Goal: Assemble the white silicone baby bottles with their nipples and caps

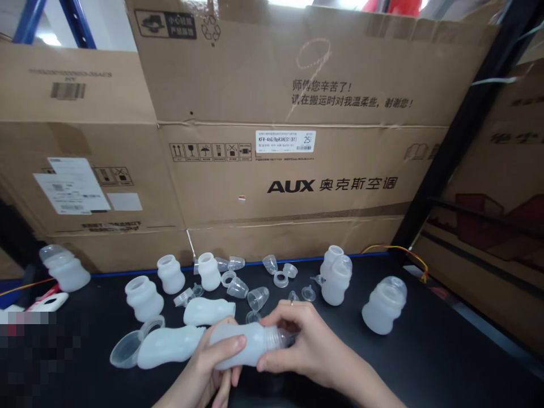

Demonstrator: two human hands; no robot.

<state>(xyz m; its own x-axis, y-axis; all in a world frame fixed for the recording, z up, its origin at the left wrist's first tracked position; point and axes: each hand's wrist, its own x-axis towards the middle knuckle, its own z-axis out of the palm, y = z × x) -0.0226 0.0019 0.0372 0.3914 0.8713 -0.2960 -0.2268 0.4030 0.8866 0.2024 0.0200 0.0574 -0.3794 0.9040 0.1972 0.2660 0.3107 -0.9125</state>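
My left hand (pixel 212 357) is wrapped round the body of a white baby bottle (pixel 250 347), which lies on its side in the air with its neck to the right. At the threaded neck, the fingers of my right hand (pixel 297 337) close round a clear nipple (pixel 287 338). Part of the nipple is hidden by those fingers. To the left of my hands, a long white bottle (pixel 170 345) lies on the table, with a clear cap (pixel 127 348) beside it. Another long bottle (pixel 209 311) lies just behind my left hand.
Several short white bottles stand about, among them one at the left (pixel 144 300) and a capped one at the right (pixel 385 306). Clear caps (pixel 258 297), rings (pixel 280 279) and nipples (pixel 309 293) are strewn behind my hands. A cardboard wall (pixel 340 215) closes the back of the black table (pixel 446 351).
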